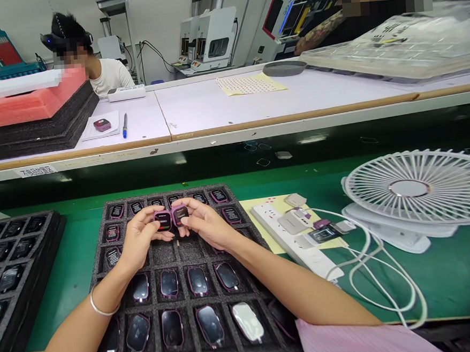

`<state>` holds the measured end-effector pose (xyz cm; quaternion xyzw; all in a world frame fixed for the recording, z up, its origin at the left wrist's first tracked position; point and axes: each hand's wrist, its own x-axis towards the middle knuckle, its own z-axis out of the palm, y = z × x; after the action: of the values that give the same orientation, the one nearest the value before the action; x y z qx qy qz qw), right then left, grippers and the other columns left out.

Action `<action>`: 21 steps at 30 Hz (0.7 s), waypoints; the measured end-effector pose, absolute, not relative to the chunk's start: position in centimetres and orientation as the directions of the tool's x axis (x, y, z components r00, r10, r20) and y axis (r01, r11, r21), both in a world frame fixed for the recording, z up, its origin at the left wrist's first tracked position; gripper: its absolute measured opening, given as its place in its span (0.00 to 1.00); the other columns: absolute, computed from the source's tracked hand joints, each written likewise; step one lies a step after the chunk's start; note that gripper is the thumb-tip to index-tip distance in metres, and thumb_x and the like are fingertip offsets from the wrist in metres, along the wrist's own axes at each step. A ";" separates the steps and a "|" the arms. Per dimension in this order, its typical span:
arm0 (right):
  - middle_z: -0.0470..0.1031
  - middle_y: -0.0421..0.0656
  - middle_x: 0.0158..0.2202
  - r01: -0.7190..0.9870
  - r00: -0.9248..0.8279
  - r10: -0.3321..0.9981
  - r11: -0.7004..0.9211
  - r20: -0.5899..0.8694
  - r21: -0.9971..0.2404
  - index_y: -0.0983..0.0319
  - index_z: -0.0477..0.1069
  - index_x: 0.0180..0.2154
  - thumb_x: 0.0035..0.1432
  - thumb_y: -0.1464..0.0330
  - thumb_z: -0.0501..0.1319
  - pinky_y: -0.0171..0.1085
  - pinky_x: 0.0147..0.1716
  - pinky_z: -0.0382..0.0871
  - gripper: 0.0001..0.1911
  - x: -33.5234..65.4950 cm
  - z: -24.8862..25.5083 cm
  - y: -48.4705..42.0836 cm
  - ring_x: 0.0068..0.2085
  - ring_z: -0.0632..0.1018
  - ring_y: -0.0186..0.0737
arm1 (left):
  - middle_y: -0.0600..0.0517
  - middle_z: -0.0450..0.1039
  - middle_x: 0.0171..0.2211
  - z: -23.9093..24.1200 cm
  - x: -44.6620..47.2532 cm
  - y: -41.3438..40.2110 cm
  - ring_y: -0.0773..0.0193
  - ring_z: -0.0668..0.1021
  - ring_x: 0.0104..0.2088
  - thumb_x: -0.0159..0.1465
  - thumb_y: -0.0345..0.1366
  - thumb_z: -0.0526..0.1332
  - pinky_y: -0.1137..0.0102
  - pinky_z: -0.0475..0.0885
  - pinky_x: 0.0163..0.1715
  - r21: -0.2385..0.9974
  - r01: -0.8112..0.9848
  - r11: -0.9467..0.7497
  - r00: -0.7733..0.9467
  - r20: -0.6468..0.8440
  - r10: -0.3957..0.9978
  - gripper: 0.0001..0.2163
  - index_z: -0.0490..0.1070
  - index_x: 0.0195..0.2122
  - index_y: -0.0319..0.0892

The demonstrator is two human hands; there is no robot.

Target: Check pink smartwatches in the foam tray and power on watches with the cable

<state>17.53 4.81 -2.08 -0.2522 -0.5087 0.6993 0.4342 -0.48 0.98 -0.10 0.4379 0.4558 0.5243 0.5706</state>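
My left hand [140, 233] pinches a purple-framed smartwatch [163, 220] whose lit screen faces me. Right beside it, my right hand [206, 223] grips a second purple smartwatch [179, 216], its thumb on the screen. Both watches are held side by side above a black foam tray [178, 252]. Several more watches lie in the tray's compartments; those at the far side show lit text, while nearer ones, such as this dark-screened watch [172, 328], are unlit. One compartment near the front holds a watch with a white face [248, 321].
A power strip [281, 229] with chargers and a coiled white cable [412, 287] lies right of the tray, near a white fan [408, 188]. Another foam tray [57, 226] sits left. Behind, a raised shelf [198, 106] holds foam sheets and plastic trays. Two people are beyond it.
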 end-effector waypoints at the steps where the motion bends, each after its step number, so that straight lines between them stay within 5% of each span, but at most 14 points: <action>1: 0.73 0.37 0.30 -0.352 -0.500 0.861 -0.109 0.088 -0.930 0.61 0.68 0.46 0.54 0.68 0.66 0.33 0.26 0.67 0.16 17.5 -2.1 4.8 0.24 0.75 0.30 | 0.50 0.76 0.40 -0.1 -0.4 1.0 0.62 0.83 0.25 0.55 0.36 0.65 0.66 0.81 0.28 0.980 -0.190 0.063 0.033 -0.058 0.998 0.17 0.72 0.46 0.40; 12: 0.73 0.38 0.34 -0.346 -0.498 0.859 -0.073 0.117 -0.935 0.60 0.67 0.48 0.54 0.70 0.65 0.33 0.26 0.67 0.18 17.5 -2.1 4.8 0.26 0.76 0.31 | 0.48 0.75 0.44 0.0 -0.3 0.9 0.64 0.83 0.25 0.55 0.37 0.67 0.68 0.81 0.29 0.989 -0.143 0.033 0.038 -0.028 0.999 0.20 0.70 0.49 0.40; 21: 0.74 0.38 0.34 -0.355 -0.453 0.887 -0.090 0.087 -0.931 0.59 0.68 0.47 0.52 0.72 0.64 0.33 0.27 0.68 0.19 17.5 -1.8 5.1 0.27 0.75 0.31 | 0.46 0.77 0.45 2.0 0.1 -0.2 0.65 0.81 0.29 0.53 0.29 0.69 0.68 0.80 0.33 0.992 -0.125 -0.021 0.051 0.027 0.998 0.25 0.71 0.53 0.43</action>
<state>17.52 5.08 -1.84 -0.2653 -0.5020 0.6888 0.4507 0.14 -0.15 2.03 0.4868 0.4484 0.5229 0.5372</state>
